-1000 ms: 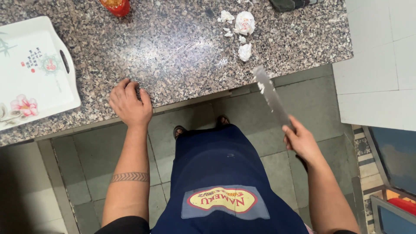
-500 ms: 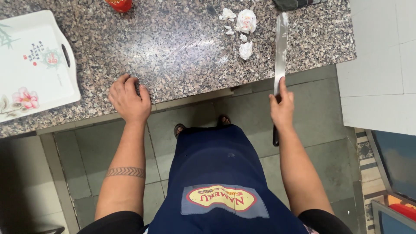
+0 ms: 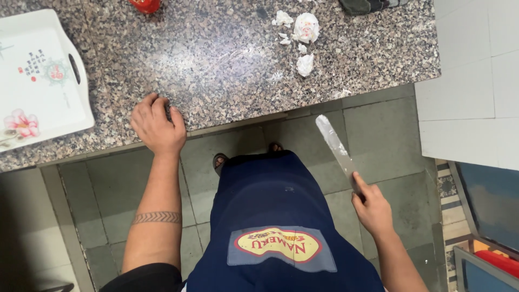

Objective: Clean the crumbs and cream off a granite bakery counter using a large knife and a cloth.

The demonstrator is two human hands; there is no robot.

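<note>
at the worktop's (image 3: 227,59) front edge left hand (image 3: 158,125) rests open, right hand (image 3: 372,208) grips knife (image 3: 338,148); best keep blade angled away from body.

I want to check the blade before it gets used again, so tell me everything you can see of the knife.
The knife has a long, narrow, pale metal blade with whitish smears along its flat. Its handle is hidden inside the right hand, which grips it with fingers closed. The blade slants up and to the left, tip toward the edge of the granite counter but short of it, held in the air over the tiled floor. Nothing but the hand touches it.
</note>
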